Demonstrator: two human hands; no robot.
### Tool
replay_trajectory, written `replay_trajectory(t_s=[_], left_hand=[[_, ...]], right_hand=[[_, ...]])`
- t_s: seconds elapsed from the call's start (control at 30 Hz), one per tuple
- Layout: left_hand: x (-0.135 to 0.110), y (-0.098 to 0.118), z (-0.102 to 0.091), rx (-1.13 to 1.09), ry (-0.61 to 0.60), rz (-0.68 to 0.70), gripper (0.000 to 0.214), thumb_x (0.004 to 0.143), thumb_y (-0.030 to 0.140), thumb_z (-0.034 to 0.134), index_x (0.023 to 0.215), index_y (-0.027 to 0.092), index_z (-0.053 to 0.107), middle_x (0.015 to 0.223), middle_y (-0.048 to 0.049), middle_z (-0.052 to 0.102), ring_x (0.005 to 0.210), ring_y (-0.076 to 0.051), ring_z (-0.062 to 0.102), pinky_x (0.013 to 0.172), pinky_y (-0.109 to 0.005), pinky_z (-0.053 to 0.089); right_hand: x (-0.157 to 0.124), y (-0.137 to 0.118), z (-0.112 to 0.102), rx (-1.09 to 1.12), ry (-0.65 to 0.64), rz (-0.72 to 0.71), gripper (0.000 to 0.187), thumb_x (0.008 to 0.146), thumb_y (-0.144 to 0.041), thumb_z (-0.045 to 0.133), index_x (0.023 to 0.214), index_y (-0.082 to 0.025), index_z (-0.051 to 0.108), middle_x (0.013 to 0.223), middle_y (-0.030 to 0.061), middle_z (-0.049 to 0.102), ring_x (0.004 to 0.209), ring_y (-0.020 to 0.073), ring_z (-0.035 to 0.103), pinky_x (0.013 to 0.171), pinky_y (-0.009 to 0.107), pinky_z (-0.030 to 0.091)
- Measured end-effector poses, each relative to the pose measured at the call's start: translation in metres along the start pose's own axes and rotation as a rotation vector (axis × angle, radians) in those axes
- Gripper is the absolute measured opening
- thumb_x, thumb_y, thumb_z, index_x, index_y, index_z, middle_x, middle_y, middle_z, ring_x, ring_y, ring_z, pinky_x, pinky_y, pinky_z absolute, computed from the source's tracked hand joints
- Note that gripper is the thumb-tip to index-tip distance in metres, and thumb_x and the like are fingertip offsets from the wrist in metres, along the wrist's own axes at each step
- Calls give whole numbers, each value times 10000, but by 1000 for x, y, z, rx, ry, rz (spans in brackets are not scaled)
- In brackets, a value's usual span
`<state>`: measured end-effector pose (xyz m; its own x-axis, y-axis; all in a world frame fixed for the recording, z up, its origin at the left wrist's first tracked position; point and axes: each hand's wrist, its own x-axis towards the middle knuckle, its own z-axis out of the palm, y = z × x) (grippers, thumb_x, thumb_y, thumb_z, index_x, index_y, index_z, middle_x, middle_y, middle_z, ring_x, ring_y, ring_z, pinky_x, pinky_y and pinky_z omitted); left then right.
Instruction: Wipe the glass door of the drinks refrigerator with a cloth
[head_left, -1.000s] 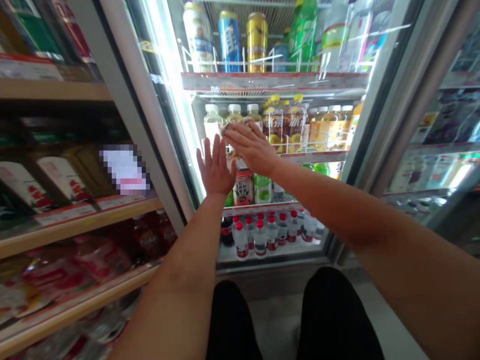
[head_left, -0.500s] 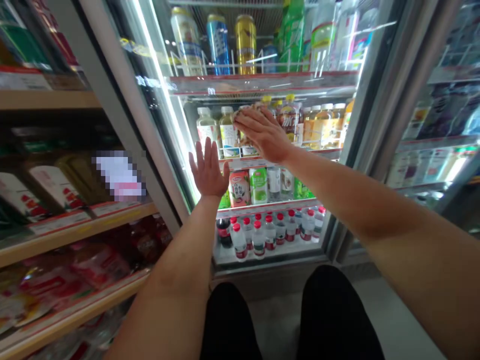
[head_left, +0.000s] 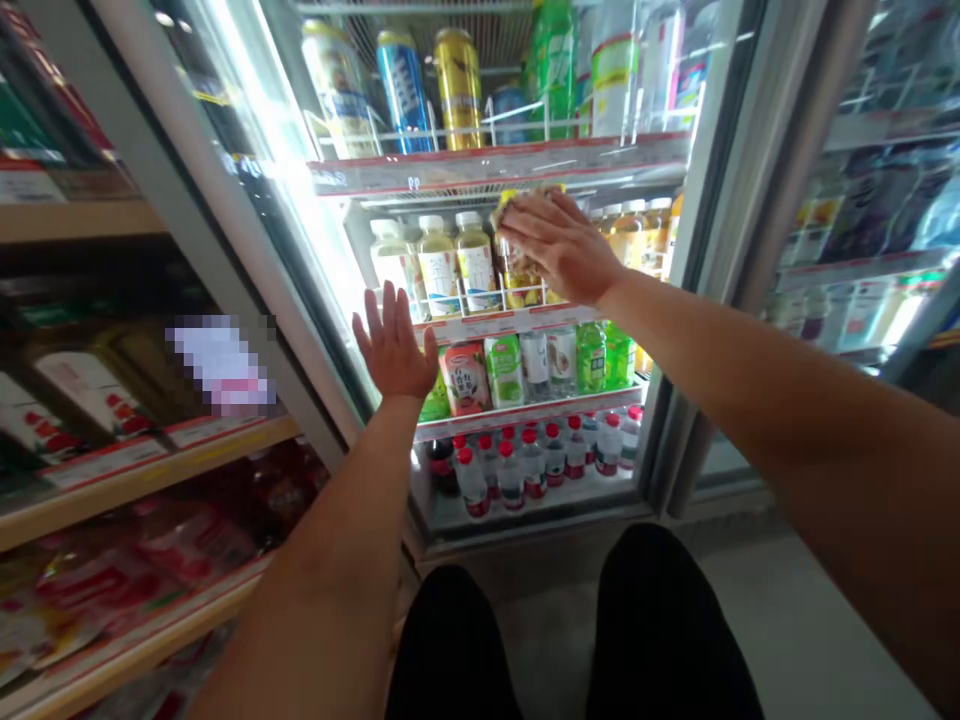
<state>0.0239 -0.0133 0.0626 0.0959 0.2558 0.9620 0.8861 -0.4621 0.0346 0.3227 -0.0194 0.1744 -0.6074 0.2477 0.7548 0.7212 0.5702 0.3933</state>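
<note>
Right hand (head_left: 559, 243) lies flat over a mottled cloth (head_left: 527, 258), fingers straight and close together, on the glass door (head_left: 525, 108), right of its middle. Left hand (head_left: 395, 345) is spread wide, palm to the glass, near the door's left edge.

Behind the glass, one reddish carton (head_left: 466, 378) carries dark Chinese characters that look like 百香果; writing on the pale labels is too blurred to read.

Compared with a second ago, the cloth and right hand have travelled toward the door's right edge, from in front of the white-capped bottles (head_left: 436, 265) to the yellow-capped ones. Left hand keeps its place.

Three white-capped bottles now show whole; three cans (head_left: 459, 90) stand above, and at least nine red-capped bottles (head_left: 511, 478) below.
</note>
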Motion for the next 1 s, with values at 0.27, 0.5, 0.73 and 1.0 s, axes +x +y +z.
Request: replay_trajectory(t_s=[0.27, 0.5, 0.73, 1.0], left_hand=[[1, 0, 0, 45, -11, 24, 704, 1005, 463, 386, 1604, 109, 280, 1657, -139, 244, 1571, -276, 24, 1280, -520, -52], [1, -1, 1, -8, -6, -2, 716, 989, 471, 415, 1610, 142, 281, 1659, -117, 250, 1570, -283, 15, 1277, -531, -70], [1, -3, 2, 25, 22, 31, 700, 988, 439, 426, 1597, 114, 312, 1644, -140, 280, 1568, -290, 59, 1280, -540, -25], [1, -1, 1, -3, 4, 10, 709, 988, 461, 423, 1602, 127, 303, 1651, -128, 269, 1570, -277, 28, 1282, -519, -61]], right_hand=[[-27, 21, -4, -4, 104, 103, 494, 1021, -227, 392, 1506, -299, 460, 1581, -32, 446, 1531, 224, 309, 1314, 546, 170], [-33, 43, -15, -7, 161, 163, 532, 988, -210, 421, 1513, -288, 459, 1599, -19, 419, 1537, 263, 287, 1305, 575, 169], [-52, 54, -16, -46, 153, 143, 520, 985, -271, 385, 1497, -241, 474, 1572, 16, 464, 1519, 245, 323, 1286, 562, 193], [-59, 65, -11, -24, 376, 310, 528, 1005, -321, 301, 1519, -372, 410, 1587, -103, 420, 1539, 191, 256, 1314, 487, 123]])
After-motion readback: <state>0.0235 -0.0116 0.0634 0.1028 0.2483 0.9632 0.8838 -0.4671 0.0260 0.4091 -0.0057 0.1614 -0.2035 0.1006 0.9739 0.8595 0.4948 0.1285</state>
